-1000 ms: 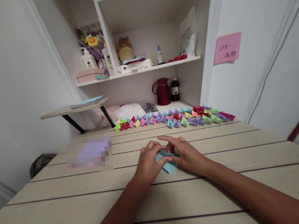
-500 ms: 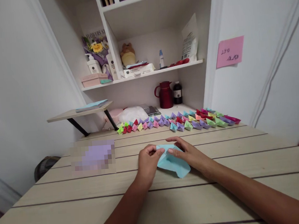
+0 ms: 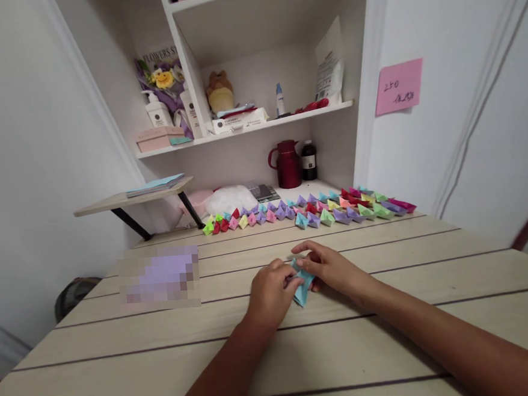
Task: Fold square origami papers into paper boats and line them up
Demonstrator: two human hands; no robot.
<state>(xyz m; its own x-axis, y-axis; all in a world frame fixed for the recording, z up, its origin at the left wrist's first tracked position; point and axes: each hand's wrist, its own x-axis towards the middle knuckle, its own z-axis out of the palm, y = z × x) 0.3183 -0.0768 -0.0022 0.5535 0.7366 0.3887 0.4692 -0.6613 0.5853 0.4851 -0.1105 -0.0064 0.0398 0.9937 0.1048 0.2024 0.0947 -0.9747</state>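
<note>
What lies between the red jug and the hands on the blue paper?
In the head view, rows of folded coloured paper lie between the red jug and the left hand and right hand.

Open tabletop [image 3: 240, 251] beyond fingers [image 3: 311, 246], paper boats [image 3: 313, 220] across back, riser [image 3: 106, 202] left

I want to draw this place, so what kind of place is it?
Probably a desk corner in someone's home, though I can't be sure. White shelves right behind the table hold homey things, like a red jug and a yellow smiley flower.
</note>
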